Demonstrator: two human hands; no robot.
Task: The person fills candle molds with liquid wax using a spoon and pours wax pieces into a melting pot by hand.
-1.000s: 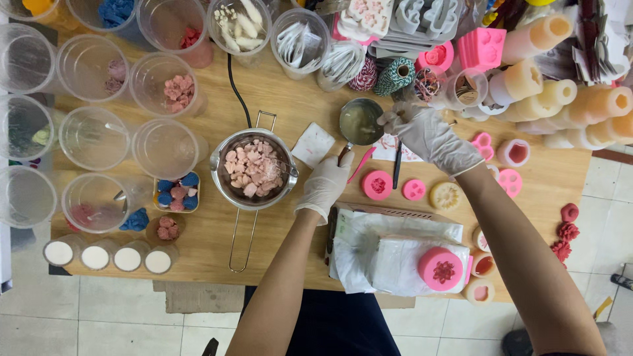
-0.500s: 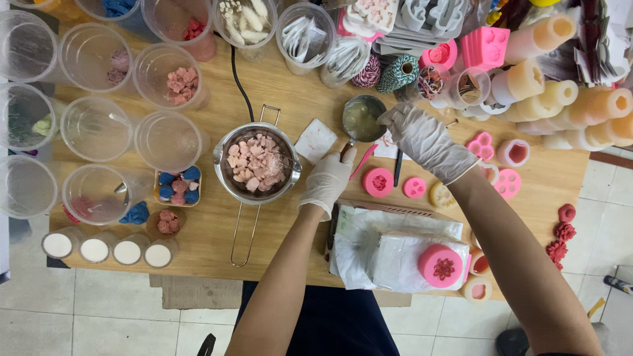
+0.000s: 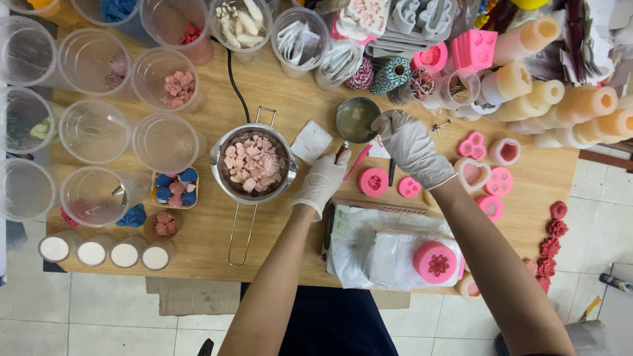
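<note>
**Gloved hands at the small metal melting cup**

The left hand point(image 3: 323, 182), in a white glove, has its grip closed around the dark handle of the small round metal cup point(image 3: 357, 119), which stands on the wooden tabletop point(image 3: 277, 86) just right of centre. The right hand point(image 3: 410, 146), also gloved, rests its curled fingers on the cup's right rim; whether it pinches anything cannot be told. Just left of the left hand stands the steel pot of pink wax chunks point(image 3: 254, 163), with a white square card point(image 3: 312, 142) between pot and cup. Below the cup lie a pink spatula point(image 3: 358, 161) and a round pink silicone mould point(image 3: 374, 181). Clear plastic cups point(image 3: 165, 142) crowd the left side, and yarn spools point(image 3: 393, 74) stand behind the cup.
</note>
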